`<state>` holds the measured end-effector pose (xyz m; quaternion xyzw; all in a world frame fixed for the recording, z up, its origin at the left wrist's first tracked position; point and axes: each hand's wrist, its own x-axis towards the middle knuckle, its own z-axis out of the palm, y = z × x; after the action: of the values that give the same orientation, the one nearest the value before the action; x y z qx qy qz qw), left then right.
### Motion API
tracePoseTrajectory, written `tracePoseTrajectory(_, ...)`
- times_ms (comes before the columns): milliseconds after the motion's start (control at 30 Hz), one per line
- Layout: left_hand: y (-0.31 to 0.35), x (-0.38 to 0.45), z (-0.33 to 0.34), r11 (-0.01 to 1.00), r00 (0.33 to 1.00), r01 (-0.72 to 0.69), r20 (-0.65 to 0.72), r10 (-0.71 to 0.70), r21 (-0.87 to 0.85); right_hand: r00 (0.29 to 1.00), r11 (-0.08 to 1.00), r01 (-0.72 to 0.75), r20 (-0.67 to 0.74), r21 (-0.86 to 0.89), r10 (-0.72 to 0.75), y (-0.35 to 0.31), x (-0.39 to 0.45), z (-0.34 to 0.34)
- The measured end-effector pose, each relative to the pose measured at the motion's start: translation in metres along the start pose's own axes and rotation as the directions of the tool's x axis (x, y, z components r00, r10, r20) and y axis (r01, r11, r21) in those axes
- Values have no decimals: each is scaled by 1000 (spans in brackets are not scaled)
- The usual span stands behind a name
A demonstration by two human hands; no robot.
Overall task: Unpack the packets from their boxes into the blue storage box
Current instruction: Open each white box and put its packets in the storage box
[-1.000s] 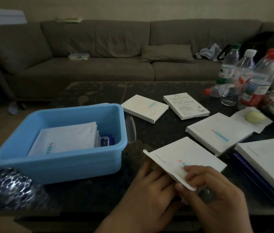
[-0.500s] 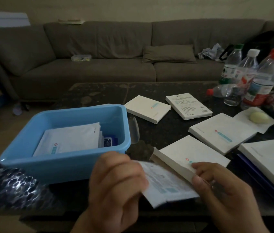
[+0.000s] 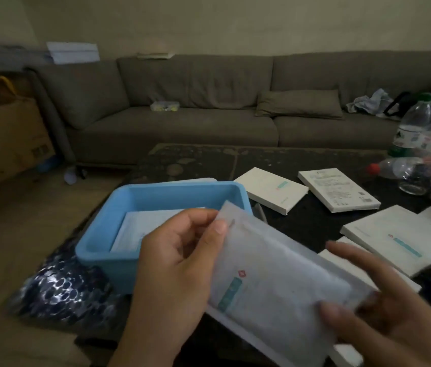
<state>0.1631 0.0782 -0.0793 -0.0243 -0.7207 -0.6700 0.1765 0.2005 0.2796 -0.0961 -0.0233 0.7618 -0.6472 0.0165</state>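
My left hand point(image 3: 180, 263) pinches the upper left edge of a white packet point(image 3: 275, 287) with a red mark and a teal stripe. It is held tilted above the table's near edge, just right of the blue storage box point(image 3: 98, 250). On the packet's lower right corner rests my right thumb, with the fingers of my right hand point(image 3: 383, 321) behind it. White packets point(image 3: 143, 229) lie in the blue box. A white box point(image 3: 324, 259) lies under the packet, mostly hidden.
More white boxes lie on the dark table at the middle point(image 3: 269, 189), point(image 3: 338, 189) and right point(image 3: 399, 239). Plastic bottles point(image 3: 415, 133) stand at the far right. Bubble wrap point(image 3: 58, 292) sits left of the blue box. A grey sofa point(image 3: 195, 115) is behind.
My left hand drew the packet fully out of the white box and raised it toward the blue box. My right hand left the box and now steadies the packet's lower corner.
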Motion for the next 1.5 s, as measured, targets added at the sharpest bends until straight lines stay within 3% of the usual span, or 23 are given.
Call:
tracePoseTrajectory(67,0,8,-15,995,997,77,1,-77,-65,998,998,52,-21,44,-51,-16,10,5)
tracePoseTrajectory(200,-12,24,-51,939,976,201,-22,-216,-280,985,981,165,71,-99,-159,-49,50,23)
tracePoseTrajectory(300,-14,36,-76,905,964,120,-170,-205,-408,987,980,139,99,-146,-125,-64,90,42)
tracePoseTrajectory(433,-21,49,-104,935,902,-42,-416,-116,-353,995,987,29,103,-157,-13,-62,142,78)
tracePoseTrajectory(633,-33,57,-118,900,882,-42,-439,-171,-434,985,941,-69,126,-330,116,-30,177,120)
tracePoseTrajectory(833,-32,55,-115,936,870,-91,-484,-91,-340,984,877,2,158,-481,84,-28,178,132)
tracePoseTrajectory(900,-30,53,-110,969,836,-147,-548,14,-199,978,833,46,194,-551,74,-39,174,129)
tracePoseTrajectory(967,-29,49,-102,965,795,-261,-571,205,-16,976,715,129,217,-687,32,-54,169,119)
tracePoseTrajectory(1067,-27,39,-80,887,764,-442,-462,450,134,957,542,290,229,-788,-180,-71,146,82)
tracePoseTrajectory(1200,-30,18,-43,709,705,-661,-120,699,248,861,542,448,181,-711,-475,-38,59,20)
tracePoseTrajectory(1233,-31,14,-34,660,677,-704,-34,735,262,863,523,433,169,-734,-477,-17,39,6)
tracePoseTrajectory(1300,-36,6,-16,589,624,-770,100,775,245,937,534,303,144,-789,-318,26,9,-22)
tracePoseTrajectory(1367,-43,1,0,572,607,-793,194,771,210,975,416,223,193,-882,-115,66,-8,-46)
tracePoseTrajectory(1433,-49,-3,13,617,640,-768,256,725,173,964,244,262,263,-933,-32,85,-14,-58)
tracePoseTrajectory(1500,-47,-7,24,743,735,-661,290,613,106,954,312,299,287,-902,-84,89,-19,-60)
